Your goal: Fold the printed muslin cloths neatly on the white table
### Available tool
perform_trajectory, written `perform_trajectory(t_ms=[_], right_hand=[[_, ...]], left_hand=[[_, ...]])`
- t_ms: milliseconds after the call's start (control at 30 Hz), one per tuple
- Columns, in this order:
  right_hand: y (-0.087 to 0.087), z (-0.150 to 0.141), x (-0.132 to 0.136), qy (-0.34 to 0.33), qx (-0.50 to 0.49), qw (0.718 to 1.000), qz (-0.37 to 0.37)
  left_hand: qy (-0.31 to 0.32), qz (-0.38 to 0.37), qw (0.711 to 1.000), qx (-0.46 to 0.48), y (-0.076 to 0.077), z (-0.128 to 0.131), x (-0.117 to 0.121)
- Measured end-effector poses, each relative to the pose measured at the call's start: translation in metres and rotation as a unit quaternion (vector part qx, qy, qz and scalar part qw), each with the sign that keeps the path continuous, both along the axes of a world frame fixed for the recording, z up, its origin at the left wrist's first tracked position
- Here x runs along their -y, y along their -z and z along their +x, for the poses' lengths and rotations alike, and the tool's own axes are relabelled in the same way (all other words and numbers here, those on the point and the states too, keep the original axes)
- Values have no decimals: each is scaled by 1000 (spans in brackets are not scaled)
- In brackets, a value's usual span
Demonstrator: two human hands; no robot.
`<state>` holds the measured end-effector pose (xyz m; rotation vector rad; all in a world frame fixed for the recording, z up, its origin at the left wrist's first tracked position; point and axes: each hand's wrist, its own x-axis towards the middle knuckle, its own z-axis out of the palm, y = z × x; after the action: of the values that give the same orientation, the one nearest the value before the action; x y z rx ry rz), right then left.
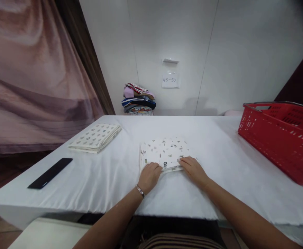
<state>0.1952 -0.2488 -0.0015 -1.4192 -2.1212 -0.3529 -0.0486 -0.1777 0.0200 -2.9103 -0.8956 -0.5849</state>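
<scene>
A folded white cloth point(167, 150) printed with small palm trees, animals and plants lies in front of me on the white-covered table point(187, 200). My left hand point(150, 175) is closed on its near left corner, fingers curled at the edge. At the near right corner, my right hand point(194, 170) grips the cloth with its fingertips on top; its thumb is hard to make out. Layers of fabric show along the near edge between the hands. Farther left lies a second folded cloth point(95, 137), cream with small grey-green motifs, untouched by either hand.
A black flat phone-like object point(50, 173) lies at the left. On the right stands a red plastic basket point(276, 145) with a metal handle. Stacked folded fabrics point(139, 100) sit beyond the far edge, near a wall paper point(170, 80) reading "45-50". A pink curtain point(37, 76) hangs left.
</scene>
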Motion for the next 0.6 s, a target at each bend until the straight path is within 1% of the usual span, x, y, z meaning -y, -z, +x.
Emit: perform_trajectory(t_ms=[133,300,367,433,533,600], right_hand=[[2,7,2,1,-3,1000,-13],[-3,7,-1,-5,-22,1000,-16],[-4,7,-1,-5,-18,1000,-15],[-4,7,0,-4,-9,1000,-20],[-1,7,4,-10,-7,1000,-29],[0,8,6,-18,-15,999,-29]], left_hand=[[9,3,1000,-20,-5,4,-1],[23,11,999,-42,-15,19,-2],[25,18,998,-50,-14,23,-2],[26,24,998,-45,-9,24,-1],[33,30,998,-35,0,22,1],[37,35,998,-29,2,19,2]])
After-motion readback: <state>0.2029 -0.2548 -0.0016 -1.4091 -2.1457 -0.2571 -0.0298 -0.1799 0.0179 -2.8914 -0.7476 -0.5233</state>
